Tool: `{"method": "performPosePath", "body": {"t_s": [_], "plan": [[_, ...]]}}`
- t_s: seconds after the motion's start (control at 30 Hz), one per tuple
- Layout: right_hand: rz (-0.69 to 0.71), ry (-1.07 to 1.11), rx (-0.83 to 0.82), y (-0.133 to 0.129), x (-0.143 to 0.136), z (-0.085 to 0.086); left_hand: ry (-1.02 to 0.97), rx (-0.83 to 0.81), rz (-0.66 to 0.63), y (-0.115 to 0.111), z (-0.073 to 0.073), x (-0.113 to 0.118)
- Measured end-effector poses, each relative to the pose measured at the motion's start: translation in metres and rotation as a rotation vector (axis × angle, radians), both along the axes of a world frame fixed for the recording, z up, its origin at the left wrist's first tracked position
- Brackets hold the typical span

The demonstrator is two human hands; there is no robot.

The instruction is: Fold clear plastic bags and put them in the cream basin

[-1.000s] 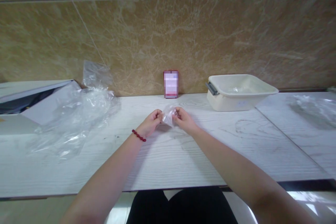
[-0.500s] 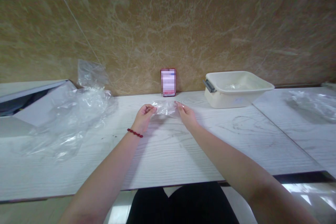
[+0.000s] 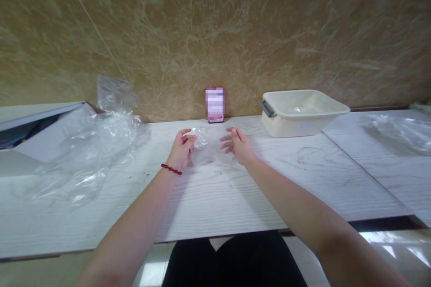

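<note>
A crumpled clear plastic film [image 3: 201,139] is held above the middle of the table [image 3: 215,206], nearer its back edge; its left side is pinched by the left hand [image 3: 180,150], while the right hand [image 3: 242,147] is loosely open at the other side, contact unclear. The film is judged light, limp, slippery and easily creased; it is best gripped by opposite edges. Crumpled clear plastic [image 3: 298,110] is contained in the cream tub [image 3: 291,130], by the back edge; a dark item [image 3: 20,135] is held in the white box [image 3: 16,163], toward the left end.
</note>
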State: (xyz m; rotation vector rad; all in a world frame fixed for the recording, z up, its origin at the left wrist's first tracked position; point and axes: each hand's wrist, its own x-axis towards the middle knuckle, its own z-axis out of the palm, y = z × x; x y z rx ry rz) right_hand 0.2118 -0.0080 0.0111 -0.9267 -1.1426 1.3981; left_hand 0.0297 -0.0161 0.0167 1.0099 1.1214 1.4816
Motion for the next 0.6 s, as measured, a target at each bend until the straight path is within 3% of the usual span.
{"method": "performPosePath", "body": {"t_s": [0.17,0.33,0.5,0.6], "plan": [[0.286,0.047,-0.052,-0.006,-0.003,0.001,0.019,-0.021,-0.021,0.003,-0.005,-0.002],[0.319,0.079,-0.098,-0.005,0.001,0.000,-0.028,0.006,-0.192,-0.001,-0.002,-0.003],[0.437,-0.123,-0.118,-0.004,0.016,0.010,-0.200,-0.129,-0.502,-0.011,0.010,-0.004],[0.441,-0.225,-0.107,-0.001,0.024,0.014,-0.266,-0.123,-0.510,-0.013,0.012,-0.006]]}}
